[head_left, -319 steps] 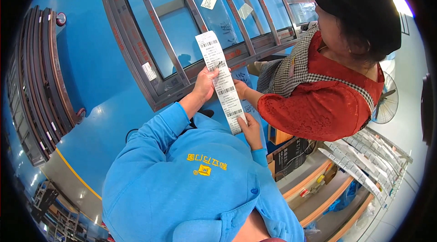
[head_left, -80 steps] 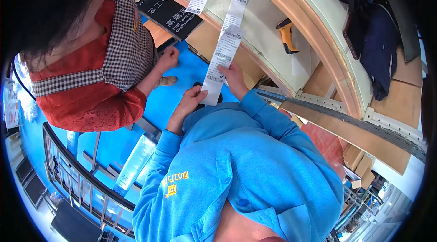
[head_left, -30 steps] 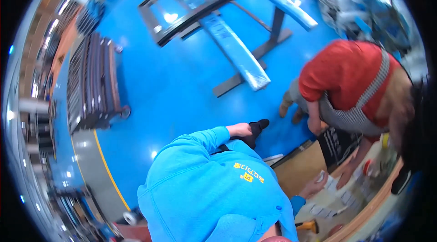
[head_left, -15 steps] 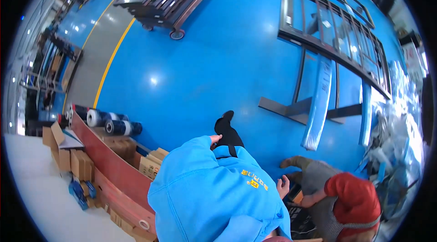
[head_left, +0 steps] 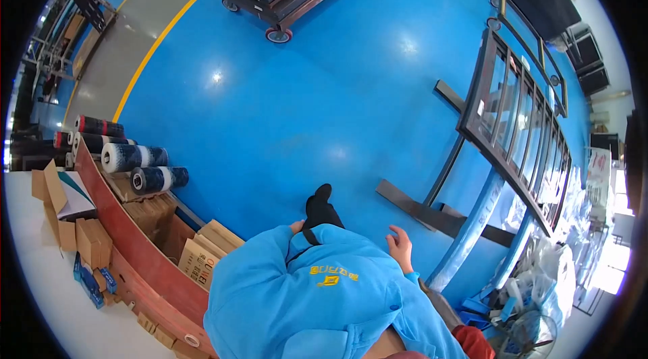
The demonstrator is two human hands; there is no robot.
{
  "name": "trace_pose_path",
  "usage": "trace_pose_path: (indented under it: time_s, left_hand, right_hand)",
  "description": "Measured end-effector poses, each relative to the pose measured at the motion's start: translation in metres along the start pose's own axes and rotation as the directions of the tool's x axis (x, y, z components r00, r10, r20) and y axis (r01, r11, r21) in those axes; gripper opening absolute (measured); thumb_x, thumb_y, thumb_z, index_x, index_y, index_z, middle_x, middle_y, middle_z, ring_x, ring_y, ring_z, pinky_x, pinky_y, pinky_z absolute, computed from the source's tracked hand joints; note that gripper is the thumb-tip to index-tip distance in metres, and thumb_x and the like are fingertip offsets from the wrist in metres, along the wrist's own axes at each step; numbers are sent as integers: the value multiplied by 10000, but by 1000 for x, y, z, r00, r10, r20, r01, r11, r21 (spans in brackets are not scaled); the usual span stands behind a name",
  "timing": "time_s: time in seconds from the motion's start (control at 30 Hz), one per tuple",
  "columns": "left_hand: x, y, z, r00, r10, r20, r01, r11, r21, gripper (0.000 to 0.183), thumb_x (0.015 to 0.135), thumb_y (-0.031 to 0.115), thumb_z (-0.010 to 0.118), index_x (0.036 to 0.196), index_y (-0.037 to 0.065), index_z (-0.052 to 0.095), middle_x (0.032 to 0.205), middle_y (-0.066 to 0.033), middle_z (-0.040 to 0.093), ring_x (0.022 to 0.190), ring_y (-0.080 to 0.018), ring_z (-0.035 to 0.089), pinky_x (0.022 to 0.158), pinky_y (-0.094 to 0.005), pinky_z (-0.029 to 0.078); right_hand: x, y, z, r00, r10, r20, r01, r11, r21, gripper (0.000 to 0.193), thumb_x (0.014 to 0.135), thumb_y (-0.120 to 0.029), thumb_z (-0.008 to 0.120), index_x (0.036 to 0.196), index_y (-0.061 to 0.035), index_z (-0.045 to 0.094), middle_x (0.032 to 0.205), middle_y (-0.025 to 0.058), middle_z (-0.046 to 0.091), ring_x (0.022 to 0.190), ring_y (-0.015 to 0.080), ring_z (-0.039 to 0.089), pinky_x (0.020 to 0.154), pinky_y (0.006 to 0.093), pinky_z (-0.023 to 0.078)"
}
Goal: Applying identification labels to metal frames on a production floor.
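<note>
Apart, hands (head_left: 401, 247) hang over broad, yellow-edged floor (head_left: 304, 102)

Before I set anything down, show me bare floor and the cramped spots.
Free: the blue floor ahead of the right hand, between cart, rolls and frame; also the grey lane left of the yellow line. Crowded: both sides of the red board, with cartons; and by the frame, with beams and plastic.
</note>
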State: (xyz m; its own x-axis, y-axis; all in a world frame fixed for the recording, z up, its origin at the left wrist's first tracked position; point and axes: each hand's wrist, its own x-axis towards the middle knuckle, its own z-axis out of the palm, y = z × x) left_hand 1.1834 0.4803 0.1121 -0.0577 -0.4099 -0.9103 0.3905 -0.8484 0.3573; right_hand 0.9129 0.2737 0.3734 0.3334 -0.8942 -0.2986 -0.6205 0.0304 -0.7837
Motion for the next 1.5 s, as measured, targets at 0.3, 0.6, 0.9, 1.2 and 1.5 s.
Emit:
trace_pose_path:
  time_s: [0.3, 0.6, 0.9, 1.2, 1.5]
  left_hand:
    - [-2, 20, 1, 996, 6, -92, -23, 982, -187, 639, 870, 544, 363, 1246, 32, 437, 1233, -131, 474, 1081, -261, 464, 906, -428, 365]
    - [24, 113, 20, 970, 7, -243, -100, 923, -370, 612, 870, 511, 383, 1223, 16, 451, 1200, -133, 491, 1048, -248, 473, 885, -408, 374]
    - [84, 298, 12, 949, -83, -303, -101, 833, -544, 585, 870, 479, 402, 1199, 0, 465, 1167, -134, 507, 1016, -236, 482, 865, -388, 383]
    - [119, 411, -27, 921, -142, -362, -156, 718, -678, 558, 869, 446, 421, 1176, -16, 478, 1134, -136, 524, 983, -223, 490, 845, -368, 391]
    - [102, 482, -83, 885, -229, -406, -210, 581, -786, 531, 869, 414, 440, 1153, -32, 492, 1101, -138, 540, 951, -210, 499, 825, -348, 400]
  right_hand:
    - [148, -69, 16, 951, 12, 310, 23, 994, -108, 274, 786, -54, 561, 1057, -13, 574, 952, 109, 596, 697, 190, 569, 644, 280, 470]
    - [315, -116, 32, 879, -66, 472, 117, 990, -80, 279, 805, -78, 569, 1080, -31, 575, 776, 95, 604, 639, 151, 544, 610, 259, 459]
    - [496, -184, 14, 848, -51, 528, 196, 955, -223, 268, 810, -81, 562, 1073, -38, 579, 803, 82, 601, 637, 155, 538, 602, 265, 454]
    - [637, -283, 100, 733, -93, 674, 337, 910, -240, 268, 813, -73, 563, 1079, -49, 581, 786, 57, 600, 628, 124, 506, 584, 252, 437]
    - [770, -417, 208, 492, -247, 835, 593, 797, -113, 260, 823, -52, 546, 1081, -57, 574, 888, 57, 600, 682, 137, 525, 616, 253, 449]
